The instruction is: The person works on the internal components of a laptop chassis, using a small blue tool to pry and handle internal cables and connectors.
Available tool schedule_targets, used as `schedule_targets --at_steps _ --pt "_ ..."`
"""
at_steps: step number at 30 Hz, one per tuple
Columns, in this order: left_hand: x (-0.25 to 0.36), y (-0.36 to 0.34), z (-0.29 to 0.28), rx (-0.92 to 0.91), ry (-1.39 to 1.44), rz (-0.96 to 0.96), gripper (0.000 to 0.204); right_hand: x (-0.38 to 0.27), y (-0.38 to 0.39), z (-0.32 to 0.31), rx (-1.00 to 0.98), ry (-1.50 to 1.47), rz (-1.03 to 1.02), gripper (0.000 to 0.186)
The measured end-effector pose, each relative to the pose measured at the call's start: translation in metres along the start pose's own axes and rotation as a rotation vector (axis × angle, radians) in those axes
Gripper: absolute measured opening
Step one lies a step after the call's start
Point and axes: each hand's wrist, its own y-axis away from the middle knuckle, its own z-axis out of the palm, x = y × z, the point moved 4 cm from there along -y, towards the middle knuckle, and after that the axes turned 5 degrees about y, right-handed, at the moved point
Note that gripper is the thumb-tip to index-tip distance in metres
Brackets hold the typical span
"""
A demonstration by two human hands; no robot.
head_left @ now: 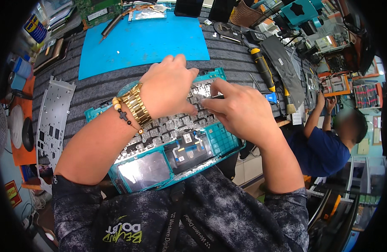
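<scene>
Both hands pressed on teal laptop shell (220, 143): left hand (170, 86) curled at 11 o'clock, right hand (239, 111) pinching keyboard backing (168, 126). Probably thin, fragile; better gripped at edges.

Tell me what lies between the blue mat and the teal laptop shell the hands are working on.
In the head view, only a bare strip of grey ribbed bench cover lies between the blue mat and the teal laptop shell.

A grey ribbed workbench (96, 86) is filling the view, with a blue work mat (147, 42) lying across its far side. Cluttered shelves (361, 92) are crowding the right wall, and another person in a blue shirt (323, 151) is sitting beside them under bright, even light.
</scene>
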Motion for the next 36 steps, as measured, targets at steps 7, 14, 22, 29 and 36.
schedule_targets --at_steps 7,14,22,29,36 --pt "-0.005 -0.001 0.0 -0.027 0.029 -0.003 0.109 0.018 0.012 -0.001 -0.035 -0.334 0.175 0.027" --pt "-0.018 0.003 -0.009 -0.087 0.145 0.055 0.099 -0.001 0.015 0.018 0.079 -0.495 0.309 0.02" --pt "-0.022 0.005 -0.018 -0.136 0.115 -0.045 0.085 -0.02 -0.001 0.026 0.092 -0.452 0.314 0.017" --pt "-0.021 0.008 -0.015 0.004 0.073 0.019 0.052 -0.024 -0.003 0.026 0.077 -0.441 0.323 0.017" --pt "-0.021 0.008 -0.014 0.035 0.038 0.055 0.048 -0.028 -0.005 0.029 0.091 -0.42 0.333 0.017"
